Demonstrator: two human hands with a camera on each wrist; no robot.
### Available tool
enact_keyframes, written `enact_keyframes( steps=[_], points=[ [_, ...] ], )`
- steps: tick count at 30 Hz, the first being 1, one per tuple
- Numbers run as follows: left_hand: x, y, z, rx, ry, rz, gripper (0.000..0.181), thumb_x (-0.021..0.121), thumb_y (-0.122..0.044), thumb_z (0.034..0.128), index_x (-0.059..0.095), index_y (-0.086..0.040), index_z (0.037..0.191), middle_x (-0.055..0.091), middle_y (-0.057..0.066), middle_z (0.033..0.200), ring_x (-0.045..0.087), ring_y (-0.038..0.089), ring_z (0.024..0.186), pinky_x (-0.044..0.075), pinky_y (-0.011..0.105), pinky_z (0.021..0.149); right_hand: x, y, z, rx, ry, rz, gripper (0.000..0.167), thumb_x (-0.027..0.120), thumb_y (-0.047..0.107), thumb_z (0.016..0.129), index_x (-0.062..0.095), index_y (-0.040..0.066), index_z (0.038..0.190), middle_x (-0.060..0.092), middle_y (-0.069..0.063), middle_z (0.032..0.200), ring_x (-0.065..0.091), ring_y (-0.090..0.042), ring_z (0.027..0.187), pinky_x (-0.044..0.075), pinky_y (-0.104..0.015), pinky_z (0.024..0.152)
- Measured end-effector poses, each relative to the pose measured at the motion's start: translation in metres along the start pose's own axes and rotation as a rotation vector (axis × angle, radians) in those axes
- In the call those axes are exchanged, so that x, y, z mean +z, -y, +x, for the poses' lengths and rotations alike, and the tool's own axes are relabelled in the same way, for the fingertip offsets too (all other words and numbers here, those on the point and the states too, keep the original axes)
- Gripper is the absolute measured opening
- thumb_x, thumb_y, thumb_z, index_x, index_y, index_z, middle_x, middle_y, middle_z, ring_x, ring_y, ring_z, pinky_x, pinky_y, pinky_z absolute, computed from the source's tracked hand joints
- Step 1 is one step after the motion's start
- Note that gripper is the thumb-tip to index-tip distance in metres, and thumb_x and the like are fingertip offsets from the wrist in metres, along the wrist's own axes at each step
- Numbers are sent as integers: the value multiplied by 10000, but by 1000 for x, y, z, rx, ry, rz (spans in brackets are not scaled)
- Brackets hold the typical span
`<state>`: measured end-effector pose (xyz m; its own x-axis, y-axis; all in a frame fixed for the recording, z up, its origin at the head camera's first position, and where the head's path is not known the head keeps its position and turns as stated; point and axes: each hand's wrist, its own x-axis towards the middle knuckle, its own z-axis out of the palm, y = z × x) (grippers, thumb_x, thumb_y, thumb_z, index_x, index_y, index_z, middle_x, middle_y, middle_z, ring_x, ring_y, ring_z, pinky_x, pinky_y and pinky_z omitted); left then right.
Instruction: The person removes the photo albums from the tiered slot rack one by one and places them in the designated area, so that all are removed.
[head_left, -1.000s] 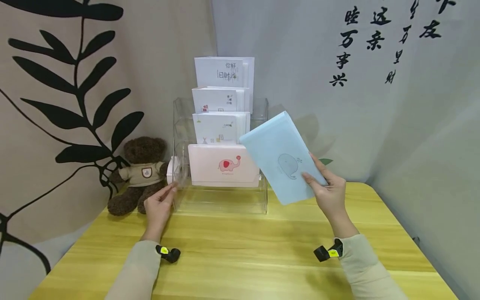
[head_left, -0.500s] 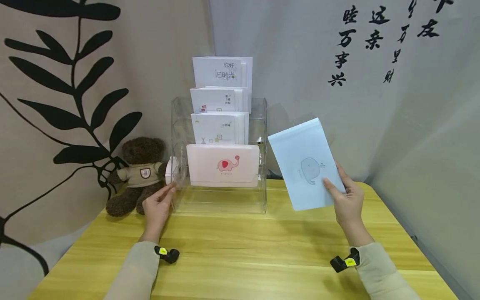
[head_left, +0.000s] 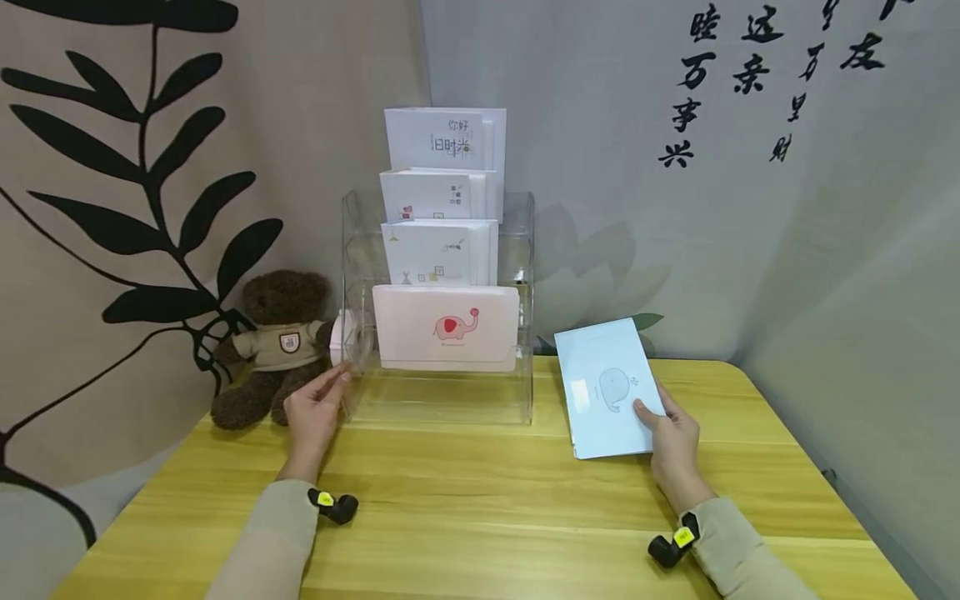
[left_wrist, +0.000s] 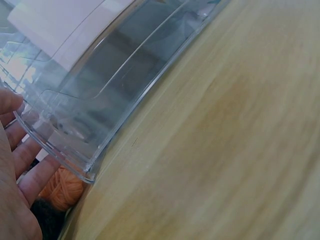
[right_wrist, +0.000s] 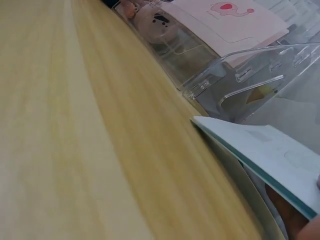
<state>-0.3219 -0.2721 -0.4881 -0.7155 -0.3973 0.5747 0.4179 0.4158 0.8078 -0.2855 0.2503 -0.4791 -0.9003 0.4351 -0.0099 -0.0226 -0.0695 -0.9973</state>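
Observation:
A light-blue booklet with a whale drawing [head_left: 600,383] is tilted low over the table, right of the rack. My right hand [head_left: 677,446] holds its lower right side, thumb on the cover and fingers behind. The right wrist view shows the booklet [right_wrist: 265,145] near the tabletop; whether it touches cannot be told. My left hand [head_left: 311,417] pinches the left side edge of a clear plastic tiered rack [head_left: 442,400]. Thumb and fingers lie around that edge in the left wrist view. In the rack's front tier stands a pink booklet with an elephant [head_left: 446,329].
White booklets [head_left: 435,137] fill the upper tiers. A brown teddy bear [head_left: 285,342] sits left of the rack, and an orange yarn ball [left_wrist: 62,187] shows behind my left hand. Leaf tips [head_left: 647,321] rise behind the blue booklet. The wooden table [head_left: 487,517] ends against curtains.
My right hand first carried the blue booklet rightward, away from the rack, then lowered it toward the table and slightly back left. My left hand has stayed at the rack's edge.

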Motion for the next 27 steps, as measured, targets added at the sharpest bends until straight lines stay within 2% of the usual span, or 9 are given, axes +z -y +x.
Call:
enact_keyframes(
  steps=[4, 10, 15, 19, 27],
  points=[
    [1, -1, 1, 3, -1, -7, 218, 764, -178, 921, 792, -97, 1122, 750, 111, 1072, 676, -82, 856, 521, 94, 705, 1, -2, -1, -3, 4, -22, 607, 714, 136, 952, 465, 148, 1506, 398, 24, 1575, 346, -171, 1457, 426, -245, 1065],
    [0, 0, 1, -3, 2, 0, 224, 762, -210, 925, 794, -117, 1126, 751, 89, 1086, 673, -86, 878, 520, 94, 730, 2, -6, -4, 2, -2, -159, 592, 678, 136, 972, 442, 113, 1515, 394, -22, 1576, 317, -209, 1470, 326, -367, 1164],
    [0, 0, 0, -13, 7, 0, 221, 759, -211, 927, 794, -129, 1129, 752, 82, 1084, 674, -82, 876, 519, 94, 732, 1, -8, -5, -52, 16, -304, 600, 648, 183, 995, 409, 60, 1531, 390, -102, 1576, 315, -286, 1472, 310, -435, 1171],
    [0, -1, 0, -21, 9, 16, 220, 754, -208, 931, 792, -139, 1137, 752, 81, 1085, 670, -87, 876, 514, 90, 730, 0, -9, -5, -76, 65, -410, 649, 650, 251, 994, 387, -1, 1531, 388, -183, 1566, 332, -352, 1457, 321, -473, 1161],
    [0, -3, 0, -47, 6, 25, 232, 760, -234, 927, 793, -135, 1134, 751, 90, 1084, 660, -105, 861, 506, 79, 713, 1, -13, -6, -103, 160, -521, 705, 682, 354, 967, 440, -65, 1481, 453, -254, 1500, 402, -393, 1404, 366, -494, 1130]
  ],
)
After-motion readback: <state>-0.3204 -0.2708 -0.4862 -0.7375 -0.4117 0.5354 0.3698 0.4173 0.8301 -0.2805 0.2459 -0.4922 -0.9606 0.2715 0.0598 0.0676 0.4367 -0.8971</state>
